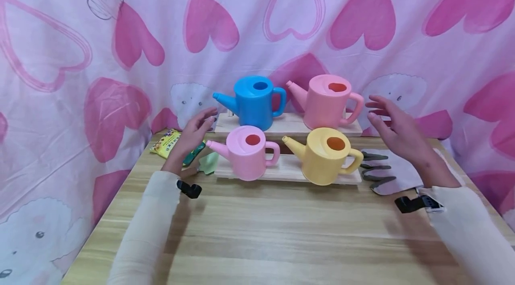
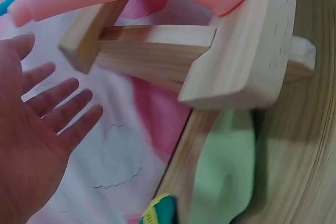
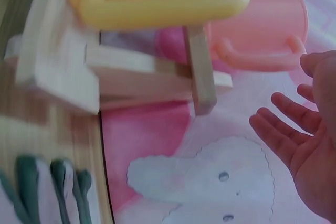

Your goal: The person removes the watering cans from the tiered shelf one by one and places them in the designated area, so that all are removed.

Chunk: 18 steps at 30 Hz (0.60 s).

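Four toy-like watering cans would be several; they stand on a two-step wooden rack [image 1: 281, 160]. On its upper step are a blue watering can [image 1: 253, 106] and a salmon-pink watering can [image 1: 326, 104]. The lower step bears a light pink watering can [image 1: 245, 160] and a yellow watering can [image 1: 323, 160]. My left hand [image 1: 191, 135] hovers with spread fingers left of the rack, near the spouts, touching nothing. My right hand [image 1: 396, 131] is held off the rack's right side, nearest the salmon-pink can's handle, its fingers loosely extended and apart from it.
Behind my left hand lie a yellow packet [image 1: 166, 143] and a green-handled tool [image 1: 194, 154], partly hidden. A green-and-grey glove [image 1: 396, 171] lies right of the rack. A pink heart-patterned curtain [image 1: 249, 21] hangs behind the wooden table [image 1: 273, 231].
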Motion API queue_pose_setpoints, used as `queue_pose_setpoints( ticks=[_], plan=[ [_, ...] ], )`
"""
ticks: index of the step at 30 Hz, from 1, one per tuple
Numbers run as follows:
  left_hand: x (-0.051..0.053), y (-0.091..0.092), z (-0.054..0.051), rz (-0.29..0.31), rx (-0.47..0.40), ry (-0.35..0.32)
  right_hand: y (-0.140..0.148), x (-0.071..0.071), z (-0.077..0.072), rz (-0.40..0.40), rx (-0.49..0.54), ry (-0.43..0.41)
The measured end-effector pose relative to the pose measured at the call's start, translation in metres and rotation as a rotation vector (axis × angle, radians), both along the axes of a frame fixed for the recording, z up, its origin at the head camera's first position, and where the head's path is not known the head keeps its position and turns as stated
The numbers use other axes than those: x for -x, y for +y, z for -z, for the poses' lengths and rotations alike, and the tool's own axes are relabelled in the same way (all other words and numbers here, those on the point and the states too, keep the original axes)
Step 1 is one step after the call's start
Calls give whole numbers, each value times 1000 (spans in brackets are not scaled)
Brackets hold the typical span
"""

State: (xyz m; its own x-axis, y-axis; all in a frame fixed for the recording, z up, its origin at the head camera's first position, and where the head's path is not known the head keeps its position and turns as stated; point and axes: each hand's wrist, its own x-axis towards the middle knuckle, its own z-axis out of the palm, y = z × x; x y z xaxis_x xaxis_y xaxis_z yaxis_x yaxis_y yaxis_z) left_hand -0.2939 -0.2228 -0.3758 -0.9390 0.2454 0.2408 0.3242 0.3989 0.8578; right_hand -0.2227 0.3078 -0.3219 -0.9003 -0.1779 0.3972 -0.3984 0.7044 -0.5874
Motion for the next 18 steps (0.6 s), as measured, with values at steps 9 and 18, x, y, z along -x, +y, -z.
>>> queue_pose_setpoints(
  ticks=[9,18],
  plan=[
    [11,13,14,51,-131,-125,-15,17,-8,-29,147,-33],
    [18,18,29,105,-224,-173,-18,22,-13,-21,165,-70]
  ],
)
